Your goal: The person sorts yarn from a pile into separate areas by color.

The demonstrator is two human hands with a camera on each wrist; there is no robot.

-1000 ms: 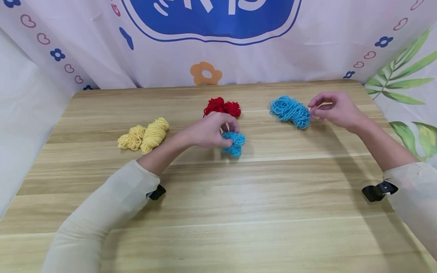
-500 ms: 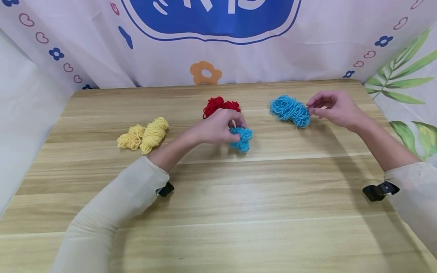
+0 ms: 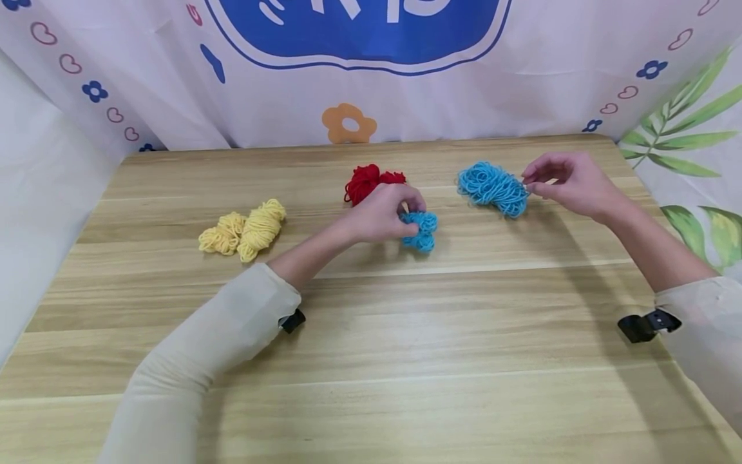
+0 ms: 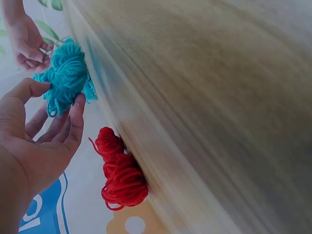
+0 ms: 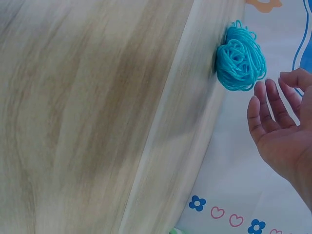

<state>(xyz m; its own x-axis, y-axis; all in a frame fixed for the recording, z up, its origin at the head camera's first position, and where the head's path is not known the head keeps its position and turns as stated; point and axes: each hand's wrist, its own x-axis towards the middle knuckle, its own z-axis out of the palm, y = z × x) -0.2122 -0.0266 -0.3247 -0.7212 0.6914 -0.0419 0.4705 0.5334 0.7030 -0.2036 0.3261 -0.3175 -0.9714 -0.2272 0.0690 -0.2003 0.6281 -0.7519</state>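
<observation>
My left hand (image 3: 382, 214) pinches a small skein of light blue yarn (image 3: 426, 232) between thumb and fingers, a little right of the middle of the table. In the left wrist view this skein (image 4: 67, 73) sits at the fingertips, overlapping the other blue one behind it. A larger skein of light blue yarn (image 3: 493, 189) lies at the back right. My right hand (image 3: 570, 183) is at its right end, fingers loosely bent and tips close to the strands. The right wrist view shows the right hand (image 5: 282, 119) with nothing in its palm, beside the larger skein (image 5: 240, 58).
Red yarn (image 3: 365, 182) in a two-lobed bundle lies behind my left hand, partly covered by it. Two yellow skeins (image 3: 261, 230) lie side by side at left. A printed cloth (image 3: 278, 109) hangs along the back edge of the wooden table (image 3: 371, 335).
My left hand has moved right and slightly back, carrying the small blue skein toward the larger one. The right hand has stayed at nearly the same spot.
</observation>
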